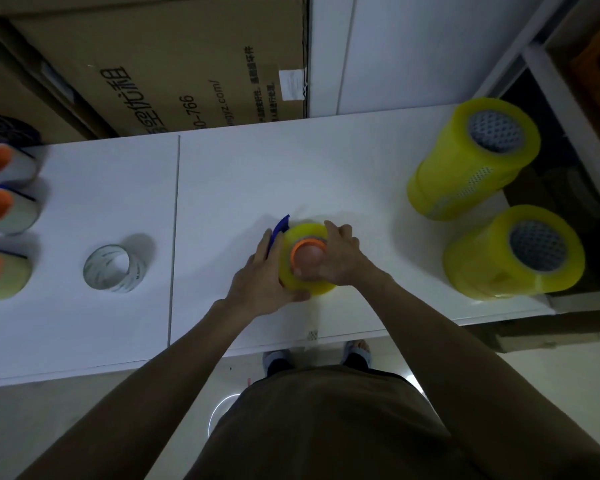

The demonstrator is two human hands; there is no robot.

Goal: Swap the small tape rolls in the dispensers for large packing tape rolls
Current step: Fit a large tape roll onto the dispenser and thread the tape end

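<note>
Both hands were clamped on one large yellow tape roll (307,271) at mid-bench — the left hand (260,285) wrapped round its near-left side, the right hand (340,258) curled over its orange core (307,253). The roll's axis stood upright, directly between them, so either hand was judged equally near for seating it on the blue dispenser (279,230).

A white table (243,174) held three orange-cored dispensers (0,209) at its left edge and one small clear tape roll (109,268) beside them. Two stacks of yellow packing tape (471,157) stood at its right end, and one yellow roll (307,282) sat mid-table between two hands (260,282).
</note>
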